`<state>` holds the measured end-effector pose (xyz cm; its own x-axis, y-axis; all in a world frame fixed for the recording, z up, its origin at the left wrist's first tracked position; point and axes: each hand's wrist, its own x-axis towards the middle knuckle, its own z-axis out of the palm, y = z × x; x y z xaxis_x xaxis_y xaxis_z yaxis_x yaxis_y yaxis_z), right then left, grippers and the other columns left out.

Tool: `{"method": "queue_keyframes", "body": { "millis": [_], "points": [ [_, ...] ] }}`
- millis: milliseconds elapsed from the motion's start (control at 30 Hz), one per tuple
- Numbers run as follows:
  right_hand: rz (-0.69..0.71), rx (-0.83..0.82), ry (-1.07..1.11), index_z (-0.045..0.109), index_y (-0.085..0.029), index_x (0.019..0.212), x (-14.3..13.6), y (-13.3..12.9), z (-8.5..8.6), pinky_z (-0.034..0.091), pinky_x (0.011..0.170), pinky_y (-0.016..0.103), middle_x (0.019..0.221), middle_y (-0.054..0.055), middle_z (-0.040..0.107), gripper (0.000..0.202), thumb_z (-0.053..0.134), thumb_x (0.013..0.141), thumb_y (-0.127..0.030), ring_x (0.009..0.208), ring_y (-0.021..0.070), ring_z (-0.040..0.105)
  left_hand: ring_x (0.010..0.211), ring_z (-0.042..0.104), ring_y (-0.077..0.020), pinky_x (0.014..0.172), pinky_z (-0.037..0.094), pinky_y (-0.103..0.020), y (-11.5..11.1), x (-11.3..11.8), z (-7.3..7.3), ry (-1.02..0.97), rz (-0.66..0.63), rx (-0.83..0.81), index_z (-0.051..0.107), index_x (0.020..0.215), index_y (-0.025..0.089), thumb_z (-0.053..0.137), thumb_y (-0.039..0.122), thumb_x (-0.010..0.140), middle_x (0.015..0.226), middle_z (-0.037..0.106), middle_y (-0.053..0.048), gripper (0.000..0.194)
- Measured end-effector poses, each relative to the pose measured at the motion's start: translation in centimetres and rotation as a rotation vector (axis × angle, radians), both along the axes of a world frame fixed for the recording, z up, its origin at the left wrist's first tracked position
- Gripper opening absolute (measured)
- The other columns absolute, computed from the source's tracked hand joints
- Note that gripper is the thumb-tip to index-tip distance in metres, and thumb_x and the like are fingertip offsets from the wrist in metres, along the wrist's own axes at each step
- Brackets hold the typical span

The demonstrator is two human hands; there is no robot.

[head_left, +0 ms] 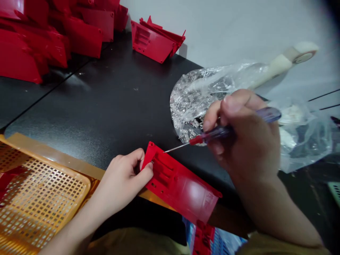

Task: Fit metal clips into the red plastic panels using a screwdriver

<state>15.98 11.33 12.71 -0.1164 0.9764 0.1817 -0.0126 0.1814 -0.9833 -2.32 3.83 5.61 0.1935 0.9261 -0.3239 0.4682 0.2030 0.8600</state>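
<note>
Firstly, black table [114, 95]; yellow perforated basket [53, 191] at its near left; clear bag [192, 90] of small metal pieces [190, 134], right. Red plastic panel [182, 182] — at table's near edge, pinched by left hand [126, 177], thumb uppermost. Purple-handled screwdriver [216, 134] — gripped in right hand [248, 136], tip at panel's recessed end.

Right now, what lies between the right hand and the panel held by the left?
In the head view, the screwdriver: the right hand grips it, and its shaft points at the edge of the panel. Whether the tip touches is unclear.
</note>
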Motion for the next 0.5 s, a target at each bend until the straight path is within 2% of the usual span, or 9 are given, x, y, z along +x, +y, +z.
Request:
{"method": "queue_keyframes", "body": {
  "millis": [100,200,367,500],
  "points": [
    [-0.064,0.135,-0.081,0.052,-0.020,0.056,-0.5,-0.5,-1.0,0.026,0.026,0.021,0.051,-0.006,0.055,0.033,0.071,0.081,-0.032,0.031,0.0048,0.043,0.053,0.044,-0.0102,0.050,0.031,-0.022,0.2,0.0,0.2,-0.001,-0.027,-0.051,0.055,0.072,0.019,0.043,0.043,0.088,0.060,0.053,0.004,0.032],
    [-0.068,0.161,-0.083,0.049,-0.019,0.053,-1.2,-0.8,-2.1,0.032,0.035,0.021,0.048,-0.006,0.050,0.035,0.075,0.075,-0.025,0.037,0.0051,0.047,0.054,0.046,-0.0106,0.050,0.032,-0.022,0.4,0.1,0.4,-0.002,-0.043,-0.074,0.057,0.072,0.018,0.045,0.042,0.087,0.062,0.057,0.003,0.031],
    [-0.016,0.231,-0.117,0.046,-0.018,0.053,-1.5,-0.9,-2.6,0.030,0.040,0.024,0.049,-0.006,0.051,0.036,0.073,0.076,-0.019,0.040,0.0044,0.040,0.055,0.046,-0.0105,0.050,0.032,-0.021,0.5,0.1,0.6,-0.004,-0.060,-0.099,0.058,0.073,0.018,0.045,0.042,0.087,0.062,0.057,0.004,0.030],
    [-0.051,0.255,-0.152,0.045,-0.018,0.055,-1.4,-1.0,-2.6,0.026,0.040,0.025,0.049,-0.006,0.047,0.035,0.073,0.077,-0.019,0.041,0.0045,0.036,0.053,0.043,-0.0096,0.049,0.030,-0.021,0.5,0.2,0.6,0.006,-0.067,-0.102,0.058,0.073,0.019,0.044,0.041,0.088,0.059,0.053,0.005,0.030]
  ]
}}
